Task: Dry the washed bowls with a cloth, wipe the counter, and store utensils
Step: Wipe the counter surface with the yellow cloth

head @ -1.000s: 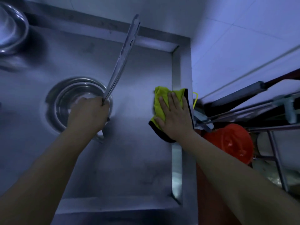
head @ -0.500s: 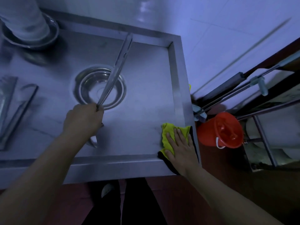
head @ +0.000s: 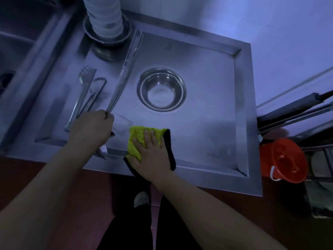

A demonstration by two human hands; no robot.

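My right hand [head: 150,156] lies flat with straight fingers on a yellow cloth with a black edge [head: 137,141], pressing it onto the front edge of the steel counter [head: 212,123]. My left hand [head: 91,128] grips the lower end of a long steel utensil [head: 124,73] that slants up and away over the counter. A steel bowl [head: 161,90] sits upright in the counter's middle. Left of my left hand lie tongs and a fork-like utensil [head: 86,91].
A stack of white bowls [head: 104,15] stands in a steel dish at the back left. A sink basin [head: 16,42] lies at the far left. An orange bucket [head: 283,160] and long handles [head: 295,112] stand right of the counter. My foot [head: 142,198] shows below.
My right hand has slid the cloth leftward along the counter's front edge from the right corner. My left hand with the long utensil has shifted left, away from the bowl.
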